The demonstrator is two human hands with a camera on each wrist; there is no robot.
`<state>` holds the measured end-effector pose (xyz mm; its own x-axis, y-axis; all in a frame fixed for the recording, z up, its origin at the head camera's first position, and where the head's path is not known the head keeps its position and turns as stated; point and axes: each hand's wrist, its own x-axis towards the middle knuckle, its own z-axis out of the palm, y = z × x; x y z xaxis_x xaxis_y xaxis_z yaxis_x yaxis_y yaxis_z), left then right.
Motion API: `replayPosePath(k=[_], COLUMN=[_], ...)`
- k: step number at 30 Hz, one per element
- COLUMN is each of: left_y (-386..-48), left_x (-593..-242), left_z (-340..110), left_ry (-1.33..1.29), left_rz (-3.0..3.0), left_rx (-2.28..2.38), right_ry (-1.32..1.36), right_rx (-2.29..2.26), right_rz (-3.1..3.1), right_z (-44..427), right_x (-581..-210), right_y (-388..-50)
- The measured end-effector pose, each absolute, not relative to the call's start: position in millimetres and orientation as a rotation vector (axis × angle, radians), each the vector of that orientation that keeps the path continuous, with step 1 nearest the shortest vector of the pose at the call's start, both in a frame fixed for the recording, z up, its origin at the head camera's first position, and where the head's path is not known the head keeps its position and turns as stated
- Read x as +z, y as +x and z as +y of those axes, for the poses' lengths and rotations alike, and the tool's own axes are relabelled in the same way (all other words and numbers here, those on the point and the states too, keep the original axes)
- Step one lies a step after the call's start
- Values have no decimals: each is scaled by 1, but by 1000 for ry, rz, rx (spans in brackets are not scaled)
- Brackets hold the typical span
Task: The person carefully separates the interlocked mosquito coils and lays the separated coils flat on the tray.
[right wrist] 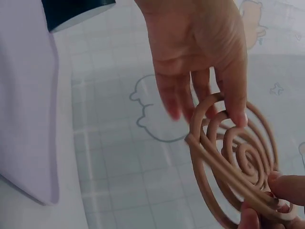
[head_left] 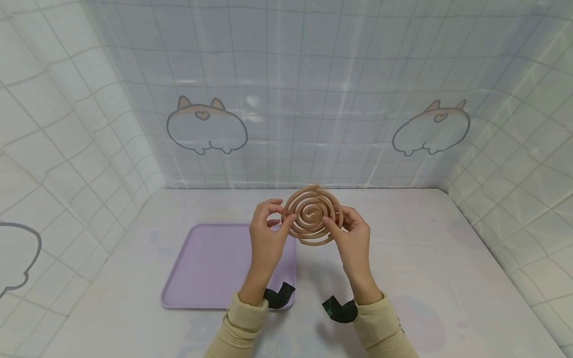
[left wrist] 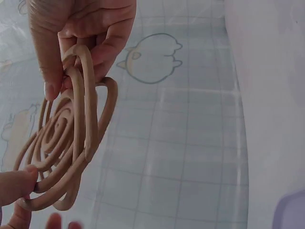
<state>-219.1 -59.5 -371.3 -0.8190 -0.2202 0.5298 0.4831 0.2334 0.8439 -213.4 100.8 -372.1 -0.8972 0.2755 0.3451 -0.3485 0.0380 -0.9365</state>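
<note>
A brown mosquito coil (head_left: 312, 215), a flat spiral with several spaced rings, is held up above the table between both hands. My left hand (head_left: 267, 241) pinches its left edge between thumb and fingers. On the opposite side my right hand (head_left: 355, 243) pinches the right edge, its thumb lying on the front of the rings. Seen from the left wrist, the coil (left wrist: 76, 124) is nearly edge-on, with some outer strands standing apart from the inner spiral. In the right wrist view, a loose strand end of the coil (right wrist: 190, 139) sticks out on the near side.
A purple tray (head_left: 210, 268) lies on the white table (head_left: 429, 258) at the left, partly under the left forearm. Black wrist devices (head_left: 342, 311) sit at both cuffs. Tile-patterned walls (head_left: 309, 99) with animal drawings enclose the back and sides.
</note>
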Motion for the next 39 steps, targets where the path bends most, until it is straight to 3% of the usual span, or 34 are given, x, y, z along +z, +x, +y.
replayPosePath(k=[6,16,26,33,39], left_y=[-217,-199,-203,-203,-214], left_x=[-373,-344,-350,-351,-372], left_z=[-58,-54,-59,-57,-57], left_ry=[-231,-187,-318,-267,-245], left_rz=[-2019,-2036,-1977,-1953,-1964], left_rx=[-1770,-1863,-2016,-1985,-1869], right_ry=[98,161,171,254,282], right_rx=[1902,1938,1938,1973,1979], right_rz=[-1961,-1952,-1961,-1971,-1977], right_z=[95,89,90,91,94], right_x=[-362,-346,-348,-348,-347], right_y=[-204,-191,-192,-192,-191])
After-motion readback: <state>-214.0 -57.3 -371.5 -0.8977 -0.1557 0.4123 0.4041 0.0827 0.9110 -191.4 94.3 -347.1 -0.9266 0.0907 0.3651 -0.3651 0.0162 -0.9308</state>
